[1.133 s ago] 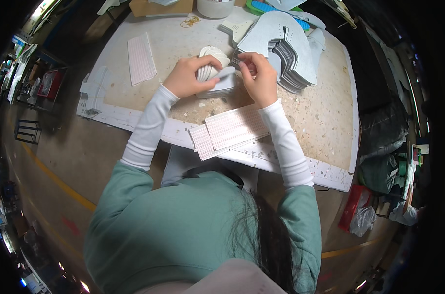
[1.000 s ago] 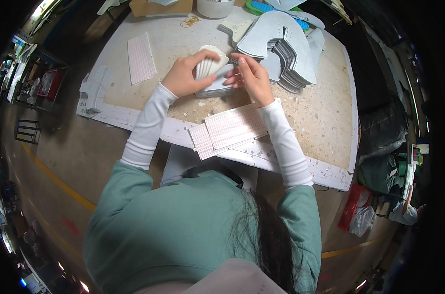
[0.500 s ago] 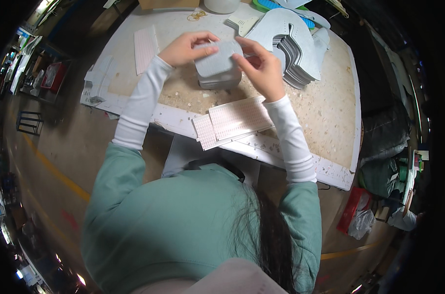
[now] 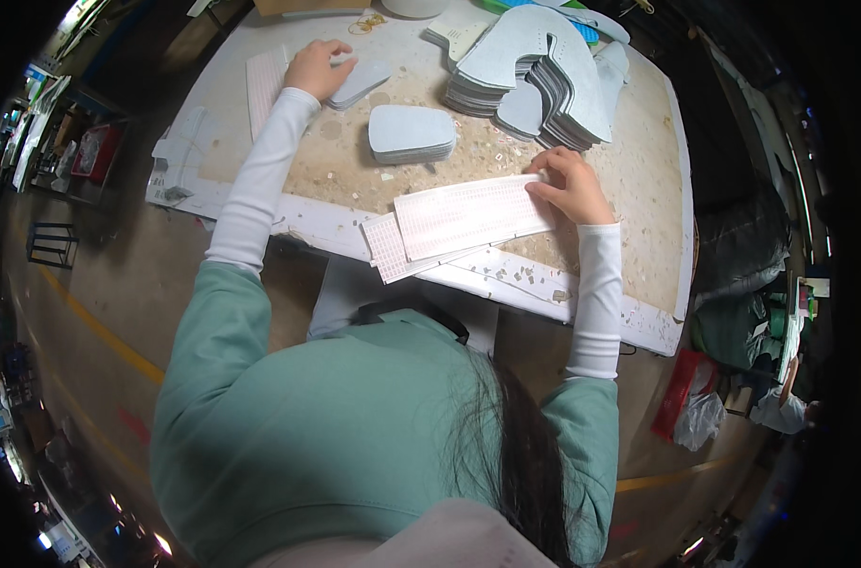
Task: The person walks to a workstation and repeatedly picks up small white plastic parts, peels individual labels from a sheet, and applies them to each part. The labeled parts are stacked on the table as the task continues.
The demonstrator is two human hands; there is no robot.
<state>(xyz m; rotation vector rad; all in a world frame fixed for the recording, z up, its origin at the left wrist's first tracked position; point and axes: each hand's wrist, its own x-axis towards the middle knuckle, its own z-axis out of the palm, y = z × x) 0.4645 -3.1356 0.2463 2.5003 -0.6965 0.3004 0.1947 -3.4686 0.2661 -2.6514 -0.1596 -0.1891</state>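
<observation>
While the left hand (image 4: 319, 71), thumb and fingers apart, is at one small grey stack (image 4: 362, 83), a second stack (image 4: 412, 131) lies between the hands. The right hand (image 4: 574, 186) is at the upper printed sheet (image 4: 473, 218), grip unclear. At least two sheets overlap, bearing pinkish rows too small to read.

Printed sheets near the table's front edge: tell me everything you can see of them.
The sheets are white, flat and paper-like, with rows of pinkish print. At least two overlap at an angle, the lower jutting out at left. They lie on the table, reaching over its white border. The right hand is at the top one's right end; any grip is unclear.
</observation>
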